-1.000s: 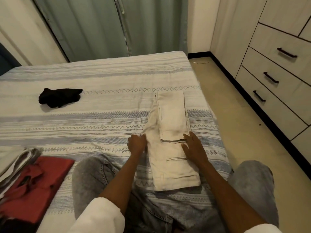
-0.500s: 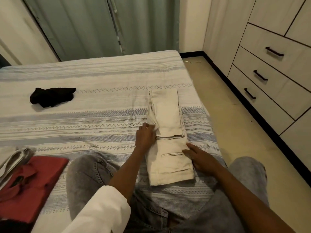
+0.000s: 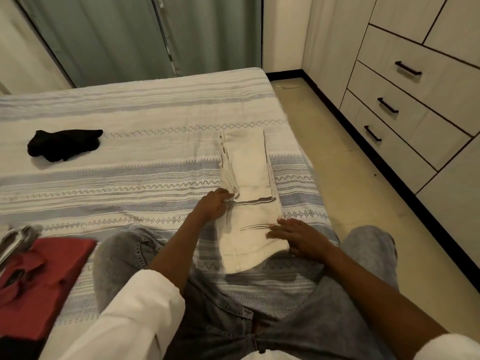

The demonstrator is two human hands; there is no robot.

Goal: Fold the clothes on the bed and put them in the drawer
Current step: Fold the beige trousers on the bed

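A pair of cream trousers (image 3: 249, 178) lies folded lengthwise on the striped bed (image 3: 130, 172), its far half doubled back over the near half. My left hand (image 3: 214, 205) grips the left edge of the trousers at the fold line. My right hand (image 3: 298, 236) lies flat with straight fingers on the near right part of the trousers. A crumpled black garment (image 3: 65, 144) sits at the far left of the bed. A folded red shirt (image 3: 39, 279) lies at the near left, over a grey-white folded item (image 3: 18, 240).
A wardrobe with three dark-handled drawers (image 3: 405, 110) stands at the right, all closed. A strip of beige floor (image 3: 350, 178) runs between bed and wardrobe. Green curtains (image 3: 145, 35) hang behind the bed. My knees in grey jeans (image 3: 122, 258) rest on the bed.
My left hand moved up along the left edge and took hold of the trousers at the fold. My right hand slid down and right to the near part. The view shifted slightly left.
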